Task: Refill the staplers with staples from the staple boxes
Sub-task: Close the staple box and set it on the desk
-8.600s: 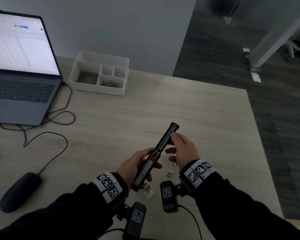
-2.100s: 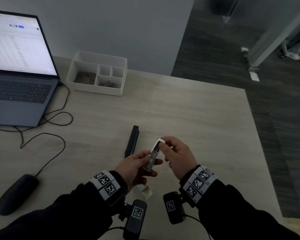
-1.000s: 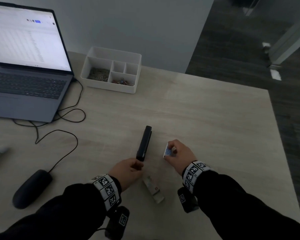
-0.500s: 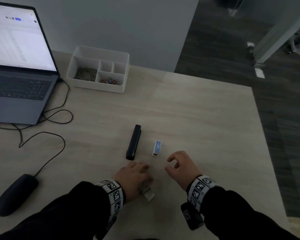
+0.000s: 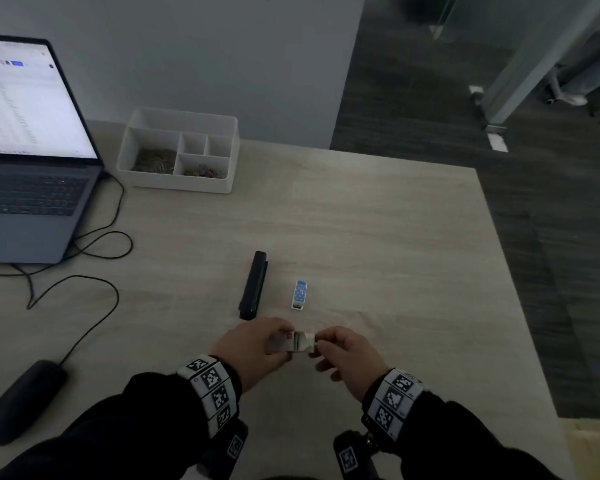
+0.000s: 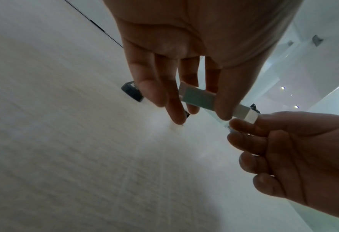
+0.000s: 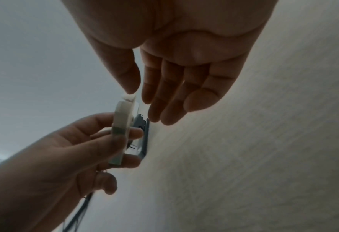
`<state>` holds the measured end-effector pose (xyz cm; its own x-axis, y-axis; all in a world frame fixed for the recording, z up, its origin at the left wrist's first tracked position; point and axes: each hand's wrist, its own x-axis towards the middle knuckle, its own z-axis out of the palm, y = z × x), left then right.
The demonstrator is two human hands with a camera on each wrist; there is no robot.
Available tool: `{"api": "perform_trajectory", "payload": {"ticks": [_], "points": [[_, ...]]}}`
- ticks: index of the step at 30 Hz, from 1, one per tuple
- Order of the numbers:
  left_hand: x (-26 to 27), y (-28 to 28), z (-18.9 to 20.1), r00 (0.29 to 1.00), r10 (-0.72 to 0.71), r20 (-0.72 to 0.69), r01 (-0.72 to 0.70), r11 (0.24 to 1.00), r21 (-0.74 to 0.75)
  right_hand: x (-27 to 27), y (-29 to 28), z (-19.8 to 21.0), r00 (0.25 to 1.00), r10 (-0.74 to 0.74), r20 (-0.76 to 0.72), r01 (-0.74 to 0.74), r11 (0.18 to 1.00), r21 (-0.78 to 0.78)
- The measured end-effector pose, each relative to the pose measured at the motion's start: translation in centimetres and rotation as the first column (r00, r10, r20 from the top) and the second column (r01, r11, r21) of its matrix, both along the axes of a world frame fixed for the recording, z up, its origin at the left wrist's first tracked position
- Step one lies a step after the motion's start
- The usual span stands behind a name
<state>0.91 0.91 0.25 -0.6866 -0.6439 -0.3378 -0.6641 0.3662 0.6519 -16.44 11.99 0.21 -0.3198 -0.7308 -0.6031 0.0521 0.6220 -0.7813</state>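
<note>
**Staple box held in both hands, end flap being worked**

I see the staple box [image 5: 293,342] lifted off the table [image 5: 378,237], held between the two hands. The left hand [image 5: 253,348] grips the box body: thumb [image 6: 227,100] on one broad face, fingers behind on the other, so the box stays steady with its end pointing to the right hand. The right hand [image 5: 347,355] pinches the white end flap between thumb [image 7: 129,78] and forefinger; the other fingers lie nearly straight and close together, clear of the box. I judge this split is meant to let one hand brace while the other pulls the flap open or slides the inner tray out. Whether staples are exposed yet I cannot tell.

Just beyond the fingertips lie the black stapler [image 5: 253,285] and the small blue stapler [image 5: 299,294], side by side but apart, both shut. Room: open table to the right of the right hand and beyond the staplers. The mouse [image 5: 21,400] and its cable [image 5: 84,327] lie well to the left of the left hand, clear of the work.
</note>
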Motion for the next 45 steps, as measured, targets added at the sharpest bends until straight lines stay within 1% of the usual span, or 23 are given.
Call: {"api": "perform_trajectory", "payload": {"ticks": [5, 8, 14, 18, 22, 28, 30, 32, 33, 35, 37, 39, 40, 42, 43, 45], "points": [[0.1, 0.3, 0.6, 1.000, 0.020, -0.020, -0.020, 0.999, -0.025, 0.5, -0.5, 0.8, 0.999, -0.030, 0.023, 0.031, 0.997, -0.071], [-0.1, 0.5, 1.3, 1.000, 0.009, -0.019, -0.010, 0.999, -0.044, 0.7, -0.7, 0.8, 0.999, -0.034, 0.023, 0.036, 0.996, -0.084], [-0.4, 0.6, 2.1, 1.000, -0.022, -0.007, 0.022, 0.995, -0.096, 0.8, -0.9, 0.9, 0.999, -0.044, -0.007, 0.044, 0.997, -0.063], [-0.6, 0.6, 2.2, 1.000, -0.026, 0.011, 0.027, 0.994, -0.103, 0.9, -1.0, 1.2, 0.999, -0.044, -0.002, 0.044, 0.997, -0.058], [-0.9, 0.6, 2.7, 0.998, -0.059, 0.025, 0.062, 0.993, -0.105, 1.1, -1.2, 1.3, 1.000, -0.019, 0.000, 0.019, 0.998, -0.054], [-1.5, 0.6, 2.5, 0.993, -0.118, 0.023, 0.119, 0.990, -0.074, 1.2, -1.4, 0.9, 1.000, -0.021, -0.003, 0.021, 1.000, -0.015], [-1.4, 0.6, 2.2, 0.993, -0.121, 0.014, 0.122, 0.992, -0.043, 1.1, -1.3, 0.7, 0.999, -0.034, 0.026, 0.034, 0.999, -0.004], [-1.1, 0.6, 1.5, 0.997, -0.076, -0.001, 0.076, 0.997, 0.008, 0.9, -1.3, 0.5, 0.989, -0.099, 0.108, 0.099, 0.995, 0.006], [-0.9, 0.6, 1.2, 0.999, -0.035, -0.005, 0.035, 0.999, 0.040, 0.6, -1.3, 0.4, 0.979, -0.143, 0.147, 0.142, 0.990, 0.018], [-0.3, 0.3, 0.8, 0.998, 0.066, 0.010, -0.066, 0.992, 0.108, -0.3, -1.4, -0.1, 0.954, -0.243, 0.177, 0.237, 0.970, 0.052], [0.5, -0.3, 0.1, 0.985, 0.167, 0.047, -0.173, 0.974, 0.146, -1.7, -1.7, -1.0, 0.910, -0.366, 0.196, 0.354, 0.931, 0.093], [1.4, -0.9, -0.5, 0.957, 0.278, 0.088, -0.289, 0.941, 0.175, -3.1, -2.2, -1.7, 0.843, -0.496, 0.207, 0.476, 0.868, 0.141], [1.8, -1.2, -0.9, 0.936, 0.338, 0.101, -0.352, 0.913, 0.206, -3.9, -2.4, -1.9, 0.817, -0.542, 0.198, 0.519, 0.840, 0.155], [2.3, -1.8, -1.3, 0.876, 0.469, 0.116, -0.481, 0.825, 0.298, -5.1, -2.9, -2.2, 0.796, -0.581, 0.170, 0.560, 0.813, 0.160], [2.4, -2.0, -1.2, 0.840, 0.530, 0.118, -0.535, 0.770, 0.347, -5.5, -3.1, -2.3, 0.800, -0.580, 0.152, 0.560, 0.814, 0.157], [2.2, -2.4, -1.0, 0.770, 0.624, 0.132, -0.615, 0.670, 0.417, -6.1, -3.7, -2.7, 0.837, -0.540, 0.084, 0.525, 0.837, 0.151]]}}
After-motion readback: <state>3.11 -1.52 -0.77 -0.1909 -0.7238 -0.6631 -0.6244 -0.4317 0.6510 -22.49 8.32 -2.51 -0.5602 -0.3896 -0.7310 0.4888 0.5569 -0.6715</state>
